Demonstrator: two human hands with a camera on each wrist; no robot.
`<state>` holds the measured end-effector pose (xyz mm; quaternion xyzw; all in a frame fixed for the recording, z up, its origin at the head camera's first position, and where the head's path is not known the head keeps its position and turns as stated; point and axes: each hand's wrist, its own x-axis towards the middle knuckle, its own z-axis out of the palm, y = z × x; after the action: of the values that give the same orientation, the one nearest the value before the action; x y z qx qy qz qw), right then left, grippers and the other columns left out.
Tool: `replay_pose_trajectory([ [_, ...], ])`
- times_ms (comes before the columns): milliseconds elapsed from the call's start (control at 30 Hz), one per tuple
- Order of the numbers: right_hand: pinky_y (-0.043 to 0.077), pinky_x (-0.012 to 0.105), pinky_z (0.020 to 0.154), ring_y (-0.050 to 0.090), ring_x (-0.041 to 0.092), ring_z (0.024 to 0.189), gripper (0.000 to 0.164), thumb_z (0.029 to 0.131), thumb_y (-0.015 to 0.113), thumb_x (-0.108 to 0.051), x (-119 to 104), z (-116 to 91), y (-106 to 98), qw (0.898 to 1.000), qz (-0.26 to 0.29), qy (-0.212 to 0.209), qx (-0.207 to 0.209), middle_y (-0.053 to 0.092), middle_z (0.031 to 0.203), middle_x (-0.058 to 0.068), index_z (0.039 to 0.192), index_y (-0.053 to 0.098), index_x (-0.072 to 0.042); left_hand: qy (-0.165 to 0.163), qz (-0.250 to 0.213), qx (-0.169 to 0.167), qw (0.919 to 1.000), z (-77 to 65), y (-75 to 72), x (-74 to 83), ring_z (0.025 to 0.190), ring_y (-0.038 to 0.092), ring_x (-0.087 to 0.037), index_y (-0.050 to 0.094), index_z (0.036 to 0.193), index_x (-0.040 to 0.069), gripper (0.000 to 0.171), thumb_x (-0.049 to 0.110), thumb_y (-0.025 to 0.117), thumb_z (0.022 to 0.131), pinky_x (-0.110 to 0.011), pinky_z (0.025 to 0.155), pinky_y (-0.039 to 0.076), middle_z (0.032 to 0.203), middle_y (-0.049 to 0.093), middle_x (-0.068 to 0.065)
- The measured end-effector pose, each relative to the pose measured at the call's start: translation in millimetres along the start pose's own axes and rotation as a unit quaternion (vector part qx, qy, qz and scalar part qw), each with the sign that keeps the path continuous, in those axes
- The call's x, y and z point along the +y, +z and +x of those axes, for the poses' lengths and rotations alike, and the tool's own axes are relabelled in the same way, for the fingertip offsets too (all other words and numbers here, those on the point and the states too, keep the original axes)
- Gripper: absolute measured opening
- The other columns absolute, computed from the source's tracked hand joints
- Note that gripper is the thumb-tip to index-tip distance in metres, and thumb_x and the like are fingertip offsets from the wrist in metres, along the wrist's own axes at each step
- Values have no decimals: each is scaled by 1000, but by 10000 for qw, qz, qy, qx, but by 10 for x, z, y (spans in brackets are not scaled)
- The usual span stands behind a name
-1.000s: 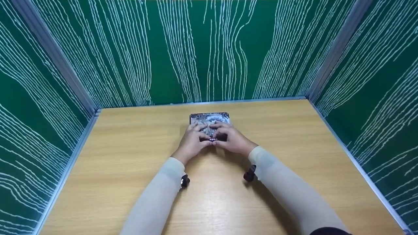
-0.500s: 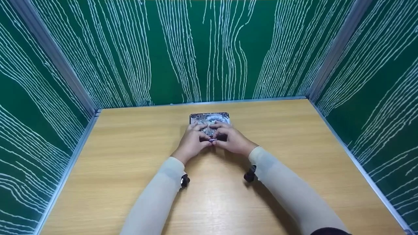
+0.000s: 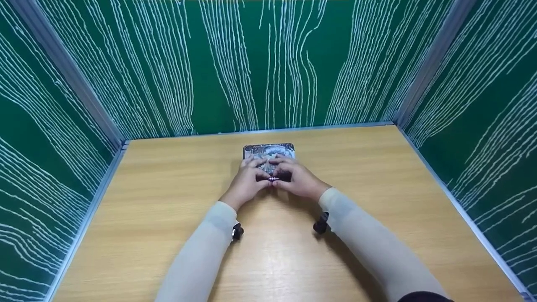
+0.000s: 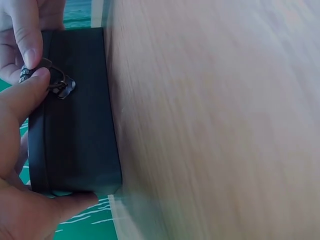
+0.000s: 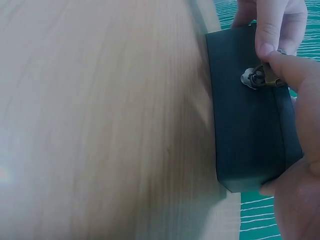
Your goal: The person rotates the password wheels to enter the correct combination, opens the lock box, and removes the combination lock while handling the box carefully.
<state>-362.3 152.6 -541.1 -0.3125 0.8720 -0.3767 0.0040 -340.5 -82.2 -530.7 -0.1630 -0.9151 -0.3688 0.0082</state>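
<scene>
A small dark box point(image 4: 80, 135) with a patterned lid point(image 3: 270, 149) stands on the table near its back edge. From a metal clasp point(image 4: 68, 88) on its front hangs a small brass-coloured combination padlock point(image 5: 272, 77), turned up toward the lid, its ridged dials partly covered by fingertips. My left hand point(image 3: 246, 181) pinches one end of the padlock between thumb and forefinger, other fingers over the lid and along the box's side. The other end is pinched by my right hand point(image 3: 301, 179), whose remaining fingers also lie over the lid. Both thumbs face the front.
The wooden table point(image 3: 272, 251) is bounded by green panels point(image 3: 218, 63) with wavy white lines at the back and both sides. Grey metal posts point(image 3: 432, 63) stand in the back corners. A small black camera point(image 3: 321, 223) sits at each wrist.
The padlock tilts slightly between the fingertips. Both hands and the box keep their places.
</scene>
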Motion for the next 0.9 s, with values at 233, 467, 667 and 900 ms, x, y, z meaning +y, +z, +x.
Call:
replay_pose_trajectory([
  [233,22,63,143,36,38,173,14,103,86,-23,-29,-1,-4,9999,-12,-155,59,59,171,4,112,77,-15,177,-71,104,9998,6,12,-27,177,19,-41,91,111,15,15,21,91,98,-60,145,18,173,58,-1],
  [467,21,64,143,34,38,174,12,103,85,-23,-39,-19,-10,9999,8,-153,76,60,171,5,109,79,-15,128,-23,72,9999,6,20,-38,178,18,-40,91,111,16,15,23,91,98,-61,145,17,174,57,-1],
  [667,20,63,144,33,35,175,15,104,85,-24,-19,-22,-2,10000,-5,-63,17,58,173,3,114,80,-15,78,-78,56,9999,-3,17,-29,178,17,-40,91,110,17,13,21,90,98,-62,145,15,175,56,0],
  [900,20,65,143,33,34,174,20,102,87,-24,-16,-22,6,9999,-84,-87,16,56,175,2,117,76,-16,15,-91,46,9999,-1,20,-33,178,17,-38,91,110,18,12,21,90,98,-62,145,16,176,55,1],
])
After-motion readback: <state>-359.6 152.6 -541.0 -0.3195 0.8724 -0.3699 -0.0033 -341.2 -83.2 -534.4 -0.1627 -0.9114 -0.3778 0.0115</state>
